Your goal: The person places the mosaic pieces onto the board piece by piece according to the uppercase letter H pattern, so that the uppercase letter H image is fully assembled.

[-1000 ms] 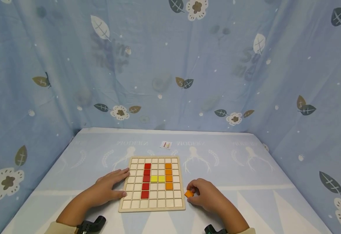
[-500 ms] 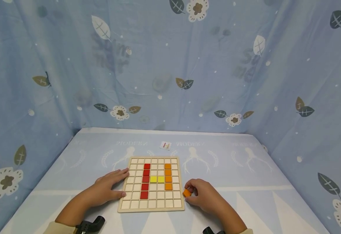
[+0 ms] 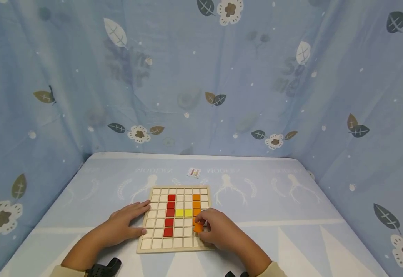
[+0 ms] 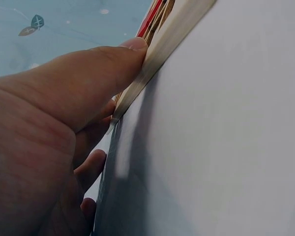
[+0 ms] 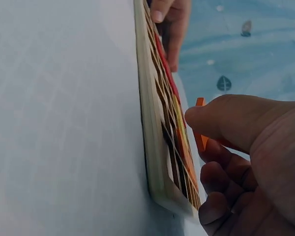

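Note:
A square wooden grid board [image 3: 174, 251] lies on the table, with a column of red tiles [image 3: 169, 222], a pair of yellow tiles [image 3: 183, 213] and a column of orange tiles [image 3: 196, 197] set in it. Over the lower end of the orange column, my right hand [image 3: 220, 229] pinches a loose orange tile [image 5: 200, 140] between thumb and fingers, held tilted above the board. At the board's left side my left hand [image 3: 125, 223] rests with extended fingers. Its thumb [image 4: 113, 64] touches the rim in the left wrist view. The right hand covers part of the board's right side.
Behind the board lies a small card [image 3: 194, 172] with a coloured grid pattern. Patterned blue curtains [image 3: 174, 77] rise at the back and sides of the printed table surface [image 3: 291, 238].
My right hand has moved left with the orange tile, from beside the board's right edge to above the orange column. The left hand stays at the left edge.

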Demonstrator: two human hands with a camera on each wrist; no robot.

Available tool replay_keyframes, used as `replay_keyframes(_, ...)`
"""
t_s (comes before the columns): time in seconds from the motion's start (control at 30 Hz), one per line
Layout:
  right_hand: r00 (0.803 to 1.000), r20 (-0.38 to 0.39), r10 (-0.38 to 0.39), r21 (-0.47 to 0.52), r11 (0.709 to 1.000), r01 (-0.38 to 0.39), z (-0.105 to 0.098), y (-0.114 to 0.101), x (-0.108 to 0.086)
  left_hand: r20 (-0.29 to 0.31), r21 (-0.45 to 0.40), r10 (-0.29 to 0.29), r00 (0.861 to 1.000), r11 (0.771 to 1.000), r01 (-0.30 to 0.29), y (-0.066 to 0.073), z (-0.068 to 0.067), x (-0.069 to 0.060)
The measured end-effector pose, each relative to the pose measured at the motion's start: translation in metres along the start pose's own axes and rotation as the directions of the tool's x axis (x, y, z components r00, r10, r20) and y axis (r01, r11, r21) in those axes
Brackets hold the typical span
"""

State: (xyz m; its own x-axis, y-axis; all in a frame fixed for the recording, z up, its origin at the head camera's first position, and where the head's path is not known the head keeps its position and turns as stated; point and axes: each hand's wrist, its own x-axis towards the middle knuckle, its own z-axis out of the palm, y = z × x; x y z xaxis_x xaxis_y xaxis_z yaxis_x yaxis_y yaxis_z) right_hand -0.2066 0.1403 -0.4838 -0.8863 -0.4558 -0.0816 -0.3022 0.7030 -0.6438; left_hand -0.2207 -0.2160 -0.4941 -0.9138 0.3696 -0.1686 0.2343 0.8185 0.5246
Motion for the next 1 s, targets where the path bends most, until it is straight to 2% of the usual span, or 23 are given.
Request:
replay_keyframes(0.3,1.0,0.022,0.003,-0.048,0.999,-0.002,0.007,-0.004,0.004,-0.009,0.008,0.011,1.0,1.0,-0.011,0.003,-0.004,-0.001)
replay_keyframes(0.5,0.999,0.011,0.037,-0.062,0.997,-0.037,0.008,-0.002,0.003,-0.008,0.008,0.026,1.0,1.0,-0.026,0.003,-0.004,0.0)
replay_keyframes(0.83,0.998,0.011,0.058,-0.007,0.998,-0.058,0.01,0.005,0.003,-0.011,0.013,0.027,1.0,1.0,-0.027,-0.001,0.0,-0.003)
replay_keyframes(1.0,0.999,0.003,0.044,0.011,0.999,-0.044,0.009,0.006,0.002,-0.011,0.001,0.02,1.0,1.0,-0.02,0.0,0.0,-0.002)
